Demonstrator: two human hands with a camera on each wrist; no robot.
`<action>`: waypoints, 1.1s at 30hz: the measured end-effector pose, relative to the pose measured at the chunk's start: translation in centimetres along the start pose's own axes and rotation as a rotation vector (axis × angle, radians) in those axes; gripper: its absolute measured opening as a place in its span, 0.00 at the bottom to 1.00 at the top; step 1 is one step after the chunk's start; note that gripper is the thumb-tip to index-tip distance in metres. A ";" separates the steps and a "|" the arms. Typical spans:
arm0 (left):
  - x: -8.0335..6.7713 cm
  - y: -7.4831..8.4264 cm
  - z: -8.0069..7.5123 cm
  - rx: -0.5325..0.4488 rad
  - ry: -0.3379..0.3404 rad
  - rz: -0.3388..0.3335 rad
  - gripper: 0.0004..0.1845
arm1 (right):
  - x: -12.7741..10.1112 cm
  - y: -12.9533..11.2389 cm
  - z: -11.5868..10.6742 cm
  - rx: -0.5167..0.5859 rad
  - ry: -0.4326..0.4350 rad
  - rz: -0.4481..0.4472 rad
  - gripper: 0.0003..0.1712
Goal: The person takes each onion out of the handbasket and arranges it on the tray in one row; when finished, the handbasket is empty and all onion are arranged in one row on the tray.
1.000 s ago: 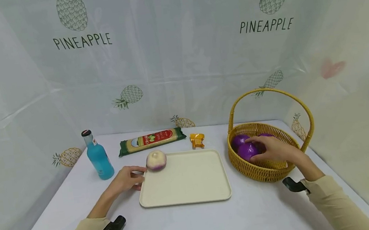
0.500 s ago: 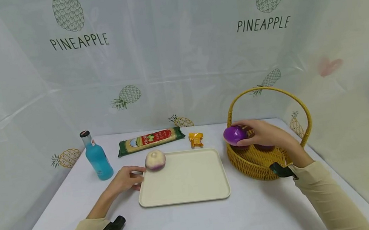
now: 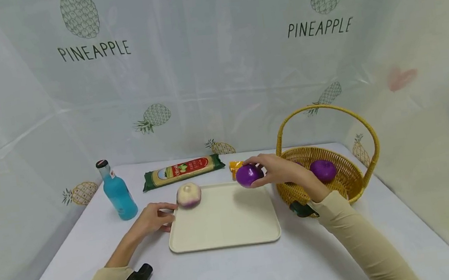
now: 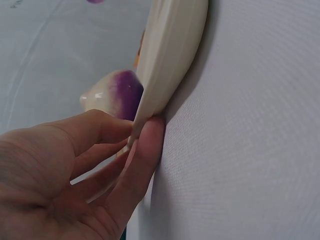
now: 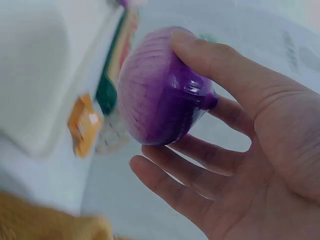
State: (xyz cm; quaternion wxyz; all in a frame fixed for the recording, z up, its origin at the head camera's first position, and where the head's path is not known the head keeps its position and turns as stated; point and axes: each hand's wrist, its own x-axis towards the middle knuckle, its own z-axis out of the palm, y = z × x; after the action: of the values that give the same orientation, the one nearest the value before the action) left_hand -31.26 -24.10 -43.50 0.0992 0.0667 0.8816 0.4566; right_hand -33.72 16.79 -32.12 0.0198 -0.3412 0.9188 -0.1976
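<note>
Onion held over tray by right hand

From the head camera I see the right hand pinching the purple onion above the tray's far right corner, near an orange packet. The left hand pinches the tray's left rim, just beside a turnip. A basket holds another onion.

The left wrist view shows me the rim gripped.

The right wrist view shows me the onion's pointed tip facing the palm.

Left hand low, pinching; right hand raised, gripping.
</note>
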 end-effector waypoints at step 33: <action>-0.6 0.0 0.3 0.002 0.003 0.042 0.20 | 8.9 -3.3 8.8 -0.015 -0.069 0.000 0.36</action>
State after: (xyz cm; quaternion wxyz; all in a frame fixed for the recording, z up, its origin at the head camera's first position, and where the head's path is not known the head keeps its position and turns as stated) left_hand -30.64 -23.96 -43.62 0.0882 0.0845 0.8806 0.4579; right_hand -37.03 5.81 -38.12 0.0490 -0.3481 0.9189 -0.1790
